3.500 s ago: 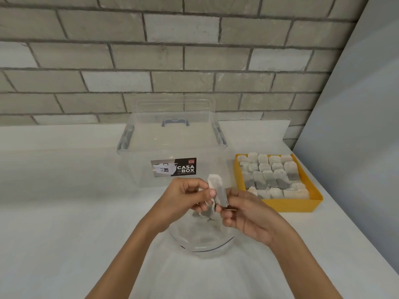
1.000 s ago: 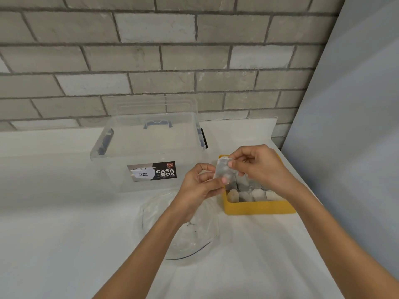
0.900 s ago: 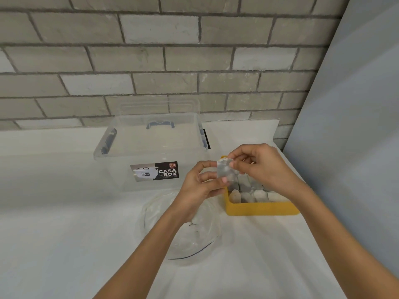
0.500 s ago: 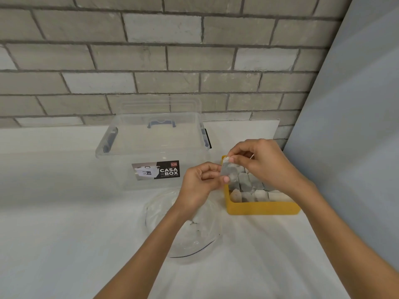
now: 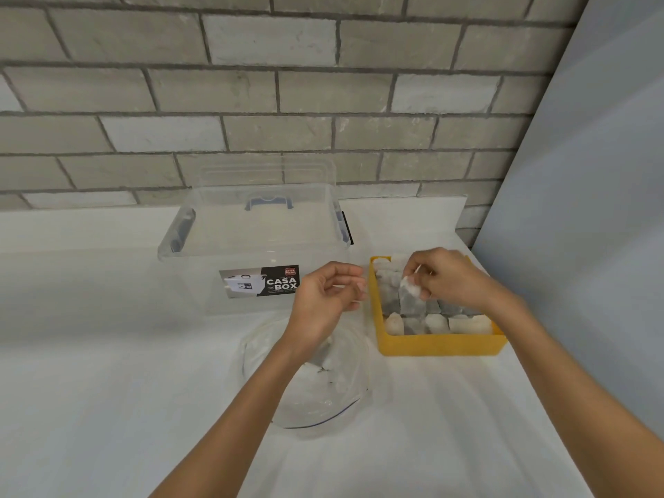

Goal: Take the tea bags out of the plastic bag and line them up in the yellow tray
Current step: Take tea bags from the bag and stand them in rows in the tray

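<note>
The yellow tray (image 5: 438, 345) stands at the right on the white counter, with several tea bags in rows inside. Over its middle, my right hand (image 5: 445, 278) pinches a tea bag (image 5: 409, 300) by its top corner, and the bag hangs down among the rows. My left hand (image 5: 325, 300) hovers just left of the tray with fingers loosely curled and nothing in it. The clear plastic bag (image 5: 316, 389) lies flat on the counter under my left wrist, with something small and dark inside that I cannot make out.
A clear lidded storage box (image 5: 251, 253) labelled CASA BOX stands behind the bag, to the left of the tray. A brick wall runs along the back and a grey panel (image 5: 575, 210) closes the right side.
My left hand has let go of the tea bag and drawn back left. My right hand carried the bag over the tray and lowered it among the rows.
</note>
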